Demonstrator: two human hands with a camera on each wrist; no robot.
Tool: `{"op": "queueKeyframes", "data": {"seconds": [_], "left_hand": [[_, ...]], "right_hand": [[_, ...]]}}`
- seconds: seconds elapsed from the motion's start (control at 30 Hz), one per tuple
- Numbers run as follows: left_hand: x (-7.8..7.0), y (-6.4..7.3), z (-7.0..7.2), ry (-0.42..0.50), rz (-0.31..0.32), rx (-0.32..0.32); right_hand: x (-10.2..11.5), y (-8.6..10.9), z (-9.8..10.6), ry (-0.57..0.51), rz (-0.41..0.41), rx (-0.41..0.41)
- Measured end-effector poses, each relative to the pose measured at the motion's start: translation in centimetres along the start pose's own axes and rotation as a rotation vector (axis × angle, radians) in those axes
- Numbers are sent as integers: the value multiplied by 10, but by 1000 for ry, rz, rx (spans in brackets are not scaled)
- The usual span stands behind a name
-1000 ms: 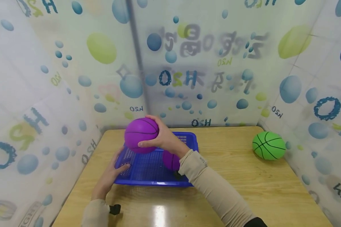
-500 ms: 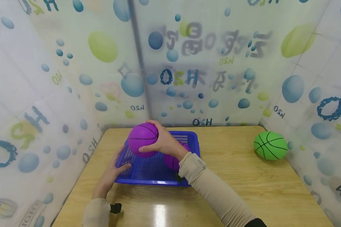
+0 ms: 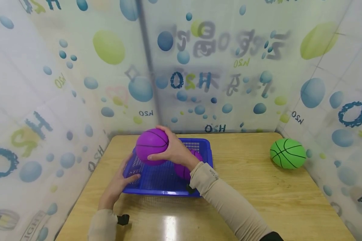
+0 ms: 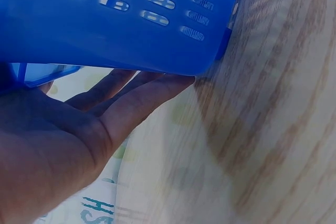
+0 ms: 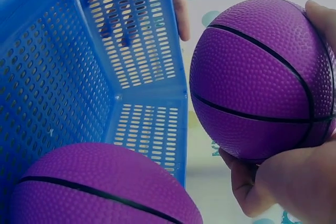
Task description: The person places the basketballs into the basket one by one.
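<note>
Since a second ago the pebbled purple ball (image 3: 152, 146) has dipped a little toward the blue basket (image 3: 199, 146), left of centre in the head view. The right hand (image 3: 174, 149) grips it from the side, fingers curled round. The left hand (image 3: 120, 184) lies flat with straight fingers against the perforated plastic wall. A second purple ball (image 5: 100, 187) sits inside; a green ball (image 3: 288, 153) rests on the wooden table (image 3: 247, 190), far right.

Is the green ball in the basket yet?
No, the green ball sits on the table far right of the blue basket.
</note>
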State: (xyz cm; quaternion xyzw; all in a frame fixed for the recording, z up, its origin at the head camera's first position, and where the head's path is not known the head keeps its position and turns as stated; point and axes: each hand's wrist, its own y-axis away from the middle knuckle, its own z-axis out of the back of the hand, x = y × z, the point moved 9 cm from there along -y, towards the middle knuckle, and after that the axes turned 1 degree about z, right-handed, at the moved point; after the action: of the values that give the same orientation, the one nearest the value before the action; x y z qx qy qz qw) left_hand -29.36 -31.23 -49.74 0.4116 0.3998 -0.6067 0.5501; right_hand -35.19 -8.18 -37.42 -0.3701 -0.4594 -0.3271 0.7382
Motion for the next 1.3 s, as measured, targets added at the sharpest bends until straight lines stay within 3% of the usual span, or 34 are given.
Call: {"op": "queueKeyframes", "data": {"seconds": [0.3,1.3], "left_hand": [[6,-1,-1,21,13,16],[7,1,-2,35,55,25]], "right_hand": [[-5,6,7,97,-86,-37],[1,13,28,42,-36,-72]]}}
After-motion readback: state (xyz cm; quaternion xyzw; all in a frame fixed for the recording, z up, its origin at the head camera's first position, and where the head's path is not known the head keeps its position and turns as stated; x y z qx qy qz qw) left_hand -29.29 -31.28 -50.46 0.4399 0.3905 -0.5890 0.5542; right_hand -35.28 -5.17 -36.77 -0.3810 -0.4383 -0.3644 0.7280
